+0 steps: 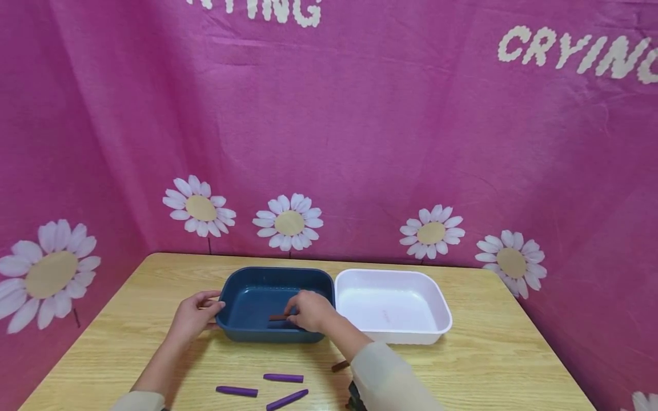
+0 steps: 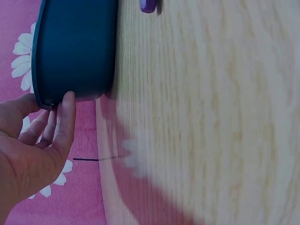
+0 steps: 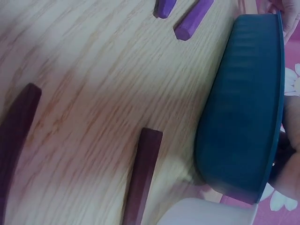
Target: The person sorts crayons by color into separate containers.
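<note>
A dark blue tray (image 1: 272,337) stands on the table. At its left end my left hand (image 1: 192,315) grips the rim, the thumb on the edge and the fingers against the outer wall, as the left wrist view shows of the hand (image 2: 40,150). Inside the tray, near the front wall, my right hand (image 1: 311,311) pinches a brown crayon (image 1: 277,317) just above or at the floor; I cannot tell whether it touches. In the right wrist view the tray wall (image 3: 243,108) hides most of that hand.
Beside the blue tray on the right sits a white tray (image 1: 416,338). Purple crayons (image 1: 283,378) lie at the table's front. Other brown crayons (image 3: 143,176) lie near the right forearm, partly covered by the sleeve (image 1: 385,371) in the head view. A pink flowered cloth (image 1: 354,142) hangs behind.
</note>
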Motion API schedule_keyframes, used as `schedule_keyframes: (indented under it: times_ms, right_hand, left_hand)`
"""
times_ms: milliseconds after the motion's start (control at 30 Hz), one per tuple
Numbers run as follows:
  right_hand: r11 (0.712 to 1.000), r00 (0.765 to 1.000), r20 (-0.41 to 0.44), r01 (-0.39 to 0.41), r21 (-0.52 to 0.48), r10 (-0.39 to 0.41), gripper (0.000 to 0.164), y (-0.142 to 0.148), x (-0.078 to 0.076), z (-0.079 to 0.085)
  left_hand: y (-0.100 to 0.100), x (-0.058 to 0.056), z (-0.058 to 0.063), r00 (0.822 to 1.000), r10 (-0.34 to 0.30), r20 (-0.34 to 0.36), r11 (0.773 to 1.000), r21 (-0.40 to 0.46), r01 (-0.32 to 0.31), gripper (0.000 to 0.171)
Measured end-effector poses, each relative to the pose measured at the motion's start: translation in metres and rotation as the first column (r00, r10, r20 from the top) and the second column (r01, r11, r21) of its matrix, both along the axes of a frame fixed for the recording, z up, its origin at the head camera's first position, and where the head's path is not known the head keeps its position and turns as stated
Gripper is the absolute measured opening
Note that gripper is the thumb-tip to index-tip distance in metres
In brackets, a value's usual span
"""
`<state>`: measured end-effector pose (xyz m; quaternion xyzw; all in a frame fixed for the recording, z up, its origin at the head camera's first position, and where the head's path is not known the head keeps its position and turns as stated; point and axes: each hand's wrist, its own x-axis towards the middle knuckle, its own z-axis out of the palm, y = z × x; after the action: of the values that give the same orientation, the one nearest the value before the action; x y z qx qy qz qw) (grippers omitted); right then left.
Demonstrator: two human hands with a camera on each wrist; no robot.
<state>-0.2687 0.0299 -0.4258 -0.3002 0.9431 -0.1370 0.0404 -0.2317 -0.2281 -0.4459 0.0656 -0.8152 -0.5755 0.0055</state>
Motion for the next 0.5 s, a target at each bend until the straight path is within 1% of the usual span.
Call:
schedule_keyframes:
  times_ms: [167,267,500]
  right_hand:
    - [1.0,1.0,0.03,0.008,-0.01,-0.007,0.01,-0.0043,0.0004,-0.0048]
    - [1.0,0.999,0.032,0.014,-0.006,-0.014,0.01,-0.0065,0.0007,-0.0051]
    - [1.0,0.999,0.043,0.019,-0.017,-0.019,0.01,-0.0081,0.0013,-0.0044]
  left_hand:
    - [-0.0008,-0.0008,-0.0025,1.0,0.008,0.008,1.0,0.007,-0.008,0.043]
    - [-0.0007,-0.0017,-0.0031,1.0,0.014,0.007,1.0,0.002,-0.014,0.042]
    - [-0.0006,-0.0005,-0.0008,1.0,0.011,0.003,1.0,-0.004,-0.011,0.043]
